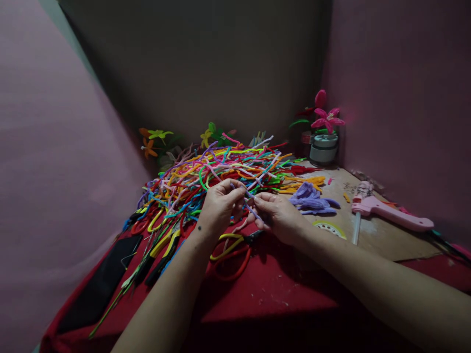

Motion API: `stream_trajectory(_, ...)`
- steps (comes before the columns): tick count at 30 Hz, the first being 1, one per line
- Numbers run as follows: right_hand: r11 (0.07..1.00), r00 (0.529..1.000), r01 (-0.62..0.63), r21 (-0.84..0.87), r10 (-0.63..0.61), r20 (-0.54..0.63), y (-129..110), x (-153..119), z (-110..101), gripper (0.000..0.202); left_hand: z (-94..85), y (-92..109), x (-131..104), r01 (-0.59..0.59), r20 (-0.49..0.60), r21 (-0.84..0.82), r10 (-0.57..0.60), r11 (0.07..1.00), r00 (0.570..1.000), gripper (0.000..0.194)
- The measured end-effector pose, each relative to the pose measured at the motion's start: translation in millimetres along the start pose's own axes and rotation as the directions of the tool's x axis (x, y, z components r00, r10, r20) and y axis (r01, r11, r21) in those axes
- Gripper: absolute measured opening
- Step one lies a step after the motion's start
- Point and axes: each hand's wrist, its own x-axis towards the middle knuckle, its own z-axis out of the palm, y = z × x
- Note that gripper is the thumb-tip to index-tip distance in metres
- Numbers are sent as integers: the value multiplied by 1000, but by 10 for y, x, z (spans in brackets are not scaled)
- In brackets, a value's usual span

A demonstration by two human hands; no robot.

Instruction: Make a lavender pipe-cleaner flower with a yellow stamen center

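Observation:
Between my two hands runs a purple pipe cleaner, held over the front of the table. My left hand pinches its upper part, and my right hand grips it a little lower, close to the left fingertips. Scissors with red and yellow handles lie right below my hands on the red cloth. Behind them spreads a large heap of many-coloured pipe cleaners. A bundle of purple fuzzy pieces sits just beyond my right hand.
A pink glue gun and a yellow-rimmed roll rest on a brown board at right. Yellow-black pliers and a black phone-like slab lie at left. A pot with a pink flower stands at the back.

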Motion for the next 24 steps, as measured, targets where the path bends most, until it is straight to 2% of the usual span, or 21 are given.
stream_trajectory(4, 998, 999, -47, -37, 47, 0, -8, -15, 20, 16, 5, -8, 4, -10, -13, -2, 10, 1000, 1000, 11)
stream_trajectory(10, 990, 992, -129, -62, 128, -21, -25, -26, 29, 15, 36, 19, -7, -31, -99, -69, 24, 997, 995, 15)
stream_trajectory(14, 998, 996, -68, -17, 67, -56, -32, -24, 18, 18, 9, 49, 14, -47, -177, -150, 20, 988, 984, 30)
stream_trajectory(16, 1000, 997, -21, 13, 22, -78, -31, -17, 4, 18, -25, 35, 37, -27, -219, -206, -20, 978, 976, 39)
stream_trajectory(18, 999, 996, 1, 33, 2, -84, -24, -10, -10, 17, -48, -7, 54, 81, -155, -219, -116, 972, 981, 37)
stream_trajectory(20, 998, 997, -8, 55, 11, -70, -13, -6, -20, 16, -45, -68, 57, 200, -1, -163, -202, 966, 979, 30)
stream_trajectory(22, 997, 999, -32, 75, 35, -37, -5, -5, -25, 16, -26, -127, 49, 217, 83, -93, -210, 972, 974, 24)
stream_trajectory(24, 995, 999, -53, 83, 53, 3, -6, -6, -24, 17, -11, -163, 43, 176, 51, -60, -173, 983, 984, 22)
